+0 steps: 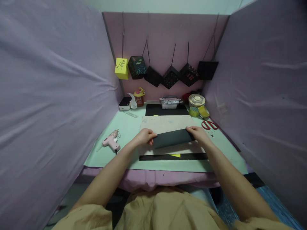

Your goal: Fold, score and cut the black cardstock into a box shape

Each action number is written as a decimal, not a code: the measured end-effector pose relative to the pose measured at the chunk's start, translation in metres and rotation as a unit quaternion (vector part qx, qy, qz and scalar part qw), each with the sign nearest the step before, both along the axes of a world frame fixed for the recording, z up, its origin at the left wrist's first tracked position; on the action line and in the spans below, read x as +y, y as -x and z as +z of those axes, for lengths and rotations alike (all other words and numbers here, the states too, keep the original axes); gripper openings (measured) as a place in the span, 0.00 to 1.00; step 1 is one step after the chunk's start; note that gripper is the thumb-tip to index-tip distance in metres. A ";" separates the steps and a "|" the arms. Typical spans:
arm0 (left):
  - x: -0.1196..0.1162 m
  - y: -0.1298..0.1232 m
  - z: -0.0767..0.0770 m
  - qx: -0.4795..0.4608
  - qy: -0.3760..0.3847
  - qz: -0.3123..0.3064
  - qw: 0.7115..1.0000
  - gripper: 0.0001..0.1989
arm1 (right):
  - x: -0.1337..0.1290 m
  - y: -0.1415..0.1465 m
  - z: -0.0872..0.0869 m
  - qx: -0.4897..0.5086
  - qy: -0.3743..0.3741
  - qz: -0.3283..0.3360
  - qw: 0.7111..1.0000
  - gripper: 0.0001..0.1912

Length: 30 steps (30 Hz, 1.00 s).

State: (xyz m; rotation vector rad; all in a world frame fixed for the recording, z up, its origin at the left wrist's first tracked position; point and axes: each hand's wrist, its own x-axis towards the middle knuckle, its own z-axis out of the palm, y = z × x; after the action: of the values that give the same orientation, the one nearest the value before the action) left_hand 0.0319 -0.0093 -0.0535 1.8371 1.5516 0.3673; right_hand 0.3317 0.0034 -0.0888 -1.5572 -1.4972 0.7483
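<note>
Between my two hands a strip of dark paper or card (174, 139) is stretched out, tilted slightly up toward the right. My left hand (146, 136) pinches its upper left corner between thumb and fingers. At the upper right end, my right hand (197, 132) grips the strip the same way. Beneath it lies a pale, marked board (165, 123), partly covered by the strip. Dark sheets (153, 157) show below the board's near edge, with a bit of yellow paper (175, 155) on them.
A pink glue gun (110, 141) lies at the left, and red-handled scissors (209, 125) at the right. Tape rolls (193, 111), a pen tray (169, 103), a red-brown cup (139, 97) and a ruler (131, 114) stand or lie behind. Decorated paper boxes (170, 77) hang above.
</note>
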 end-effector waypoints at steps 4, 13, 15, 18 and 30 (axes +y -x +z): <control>-0.001 -0.011 -0.014 0.062 -0.174 0.071 0.980 0.11 | -0.002 0.015 -0.028 -0.110 -0.021 -0.056 0.992 0.21; -0.030 -0.060 -0.059 0.207 -0.184 -0.232 0.933 0.48 | -0.017 0.025 -0.037 -0.296 -0.069 -0.140 0.942 0.17; -0.029 -0.059 -0.062 0.217 -0.179 -0.233 0.931 0.52 | -0.022 0.031 -0.032 -0.320 -0.138 -0.103 0.932 0.21; -0.028 -0.056 -0.064 0.218 -0.189 -0.225 0.931 0.55 | -0.028 0.048 -0.029 -0.314 -0.211 0.101 0.920 0.23; -0.031 -0.053 -0.066 0.223 -0.190 -0.158 0.943 0.57 | -0.042 0.057 -0.047 -0.421 -0.061 0.179 0.887 0.35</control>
State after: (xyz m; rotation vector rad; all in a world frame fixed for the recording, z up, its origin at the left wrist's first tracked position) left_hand 0.0845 -0.0401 -0.1191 2.5702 1.5014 0.1018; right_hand 0.2744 -0.0388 -0.1358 -1.6035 -2.4586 0.1220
